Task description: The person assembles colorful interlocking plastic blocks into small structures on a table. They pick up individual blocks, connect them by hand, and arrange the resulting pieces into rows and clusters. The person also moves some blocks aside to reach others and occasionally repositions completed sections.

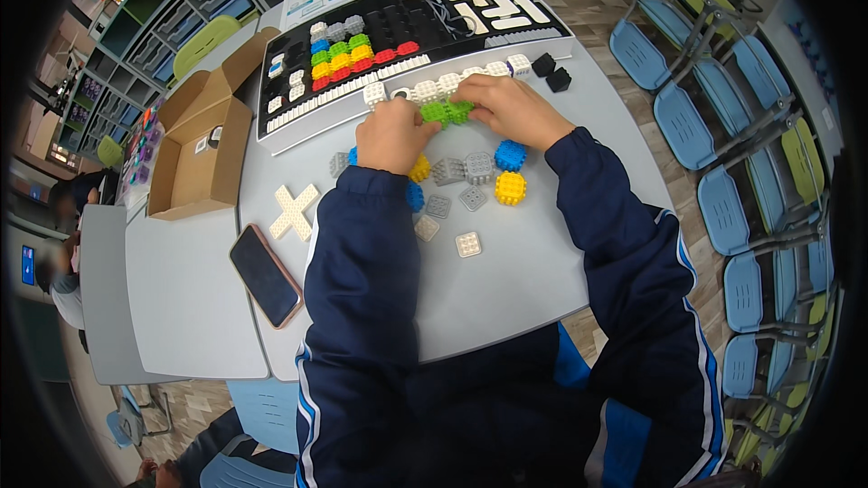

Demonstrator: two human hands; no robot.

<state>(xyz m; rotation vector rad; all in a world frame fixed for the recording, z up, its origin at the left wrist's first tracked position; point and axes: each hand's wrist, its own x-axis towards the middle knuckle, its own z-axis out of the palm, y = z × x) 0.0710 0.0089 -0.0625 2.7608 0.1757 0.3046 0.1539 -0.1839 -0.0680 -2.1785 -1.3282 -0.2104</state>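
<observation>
Between my two hands are green studded building blocks [447, 112], held just in front of the kit tray. My left hand [394, 137] has its fingers curled on their left end. From the other side, my right hand [517, 110] pinches their right end. A row of white blocks [449, 84] lies right behind my fingers. Nearer me are a yellow block [511, 188], a blue block [511, 155], grey blocks [478, 167] and several flat grey square plates [473, 198]. My left hand and sleeve partly cover more blue and yellow blocks.
The black kit tray [389, 27] with coloured blocks and white parts spans the table's far side. Two black blocks [557, 79] sit at its right corner. At left are an open cardboard box [231, 158], a white cross-shaped piece [294, 211] and a phone [266, 276]. Stacked blue chairs [685, 126] stand right.
</observation>
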